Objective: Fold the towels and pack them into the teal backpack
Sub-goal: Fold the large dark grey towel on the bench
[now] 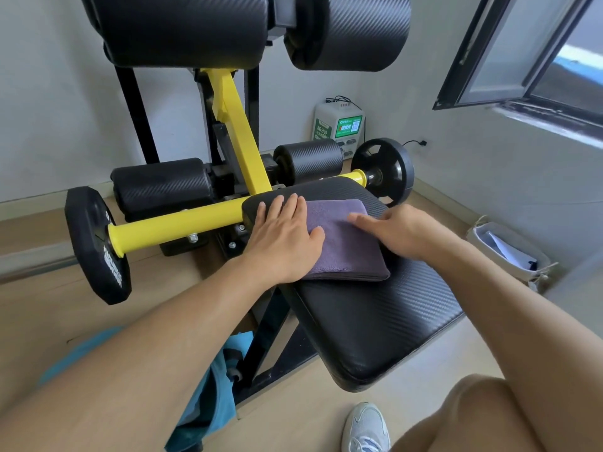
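A purple-grey towel (pixel 349 249), folded into a small thick rectangle, lies on the far end of a black padded bench seat (pixel 375 324). My left hand (pixel 284 236) rests flat on the towel's left edge, fingers spread and pointing away from me. My right hand (pixel 394 228) lies palm down over the towel's right side, fingers reaching left across it. Neither hand grips anything. The teal backpack (pixel 212 396) sits on the floor below the bench, at the lower left, largely hidden under my left forearm.
The bench belongs to a gym machine with a yellow bar (pixel 182 223), black weight plates (pixel 98 246) and roller pads (pixel 163 187). A white bin (pixel 509 249) stands by the right wall under an open window (pixel 522 60). My knee and shoe (pixel 365 429) are at the bottom.
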Motion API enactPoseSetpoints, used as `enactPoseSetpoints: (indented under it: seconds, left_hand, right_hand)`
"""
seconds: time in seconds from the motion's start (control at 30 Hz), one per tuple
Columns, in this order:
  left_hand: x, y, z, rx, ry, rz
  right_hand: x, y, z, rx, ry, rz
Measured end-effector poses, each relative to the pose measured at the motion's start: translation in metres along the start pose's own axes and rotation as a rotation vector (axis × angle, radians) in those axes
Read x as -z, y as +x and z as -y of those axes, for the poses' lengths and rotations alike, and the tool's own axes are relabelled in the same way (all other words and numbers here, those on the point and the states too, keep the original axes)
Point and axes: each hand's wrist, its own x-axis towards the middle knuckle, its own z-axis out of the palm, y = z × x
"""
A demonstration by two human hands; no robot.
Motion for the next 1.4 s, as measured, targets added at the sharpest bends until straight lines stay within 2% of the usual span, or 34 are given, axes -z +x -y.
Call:
enactPoseSetpoints:
  seconds: [0.1,0.23,0.4,0.47,0.53,0.6,0.67,0.73,0.83,0.93,1.1,1.33,1.4]
  left_hand:
    - [0.001,0.001,0.0,0.002,0.008,-0.014]
    - [0.002,-0.001,-0.004,0.014,0.019,-0.06]
    - [0.011,-0.007,0.002,0.055,0.056,-0.3]
    - [0.012,-0.009,0.007,-0.004,0.0,-0.389]
    - [0.012,-0.011,0.01,-0.164,-0.087,-0.446]
    - [0.012,-0.012,0.008,-0.319,-0.098,-0.387]
    - [0.009,-0.015,0.004,-0.346,-0.073,-0.269]
    - [0.006,-0.016,0.005,-0.301,-0.131,-0.187]
    - [0.008,-0.013,0.009,-0.262,-0.287,-0.141]
    - [0.017,-0.007,0.019,-0.151,-0.479,-0.106]
    - [0.027,-0.008,0.039,-0.053,-0.541,-0.152]
    - [0.029,-0.012,0.041,0.01,-0.543,-0.064]
    - [0.03,-0.014,0.041,0.024,-0.612,-0.073]
  right_hand:
    - [-0.001,-0.01,0.011,0.027,0.07,0.094]
    - [-0.001,-0.017,0.019,0.068,0.262,0.059]
    - [0.006,-0.012,0.017,0.066,0.384,-0.03]
    - [0.009,-0.01,0.013,0.043,0.43,-0.043]
    - [0.008,-0.009,0.011,0.041,0.465,-0.017]
    - [0.008,-0.008,0.01,0.058,0.484,-0.013]
    - [0.01,-0.01,0.011,0.09,0.481,-0.026]
    - [0.014,-0.015,0.013,0.145,0.431,-0.037]
    - [0.018,-0.027,0.02,0.236,0.292,-0.06]
    - [0.019,-0.044,0.027,0.308,0.142,-0.095]
    - [0.01,-0.068,0.031,0.486,-0.013,-0.22]
    - [-0.013,-0.083,0.016,0.703,-0.201,-0.334]
    - [-0.019,-0.084,0.01,0.745,-0.249,-0.374]
